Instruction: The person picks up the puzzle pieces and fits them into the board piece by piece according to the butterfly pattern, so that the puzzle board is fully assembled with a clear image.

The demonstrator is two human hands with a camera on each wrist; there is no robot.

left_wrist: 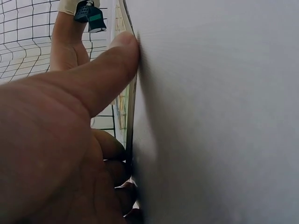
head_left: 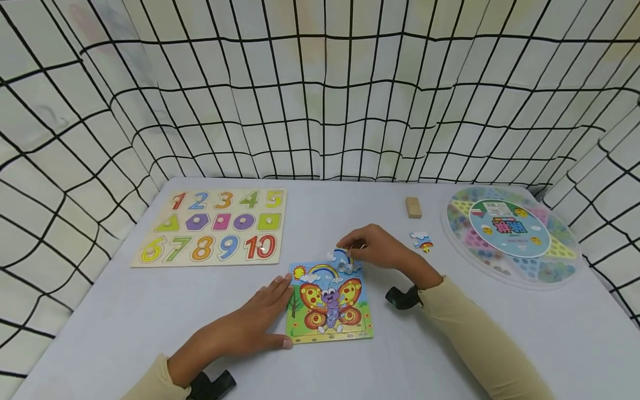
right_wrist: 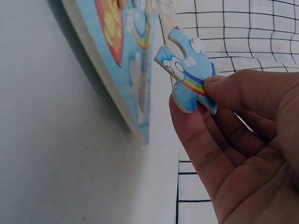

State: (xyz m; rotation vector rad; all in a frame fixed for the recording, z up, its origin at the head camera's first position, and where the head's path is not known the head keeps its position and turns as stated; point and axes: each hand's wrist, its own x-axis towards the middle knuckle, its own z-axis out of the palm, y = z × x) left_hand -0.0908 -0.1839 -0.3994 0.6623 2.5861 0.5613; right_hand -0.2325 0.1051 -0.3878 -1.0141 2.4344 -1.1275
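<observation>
A square butterfly jigsaw board [head_left: 330, 335] lies on the white table, and its picture shows a sun, a rainbow and a purple butterfly. My left hand [head_left: 250, 322] rests along the board's left edge, with the fingers straight and the thumb at the lower left corner. Between thumb and fingers, my right hand [head_left: 380, 250] pinches a blue jigsaw piece [right_wrist: 194, 70] with a rainbow stripe. The piece is held above the board's top right corner, where the right wrist view shows a pale recess [right_wrist: 140, 93]. Another loose jigsaw piece [head_left: 421, 242] lies right of the right hand.
A wooden number board [head_left: 210, 261] with digits and shapes lies at the back left. A small wooden block [head_left: 413, 207] is behind the loose piece. At the right is a round game board [head_left: 510, 228]. Black-lined netting [head_left: 325, 100] surrounds the table's far side.
</observation>
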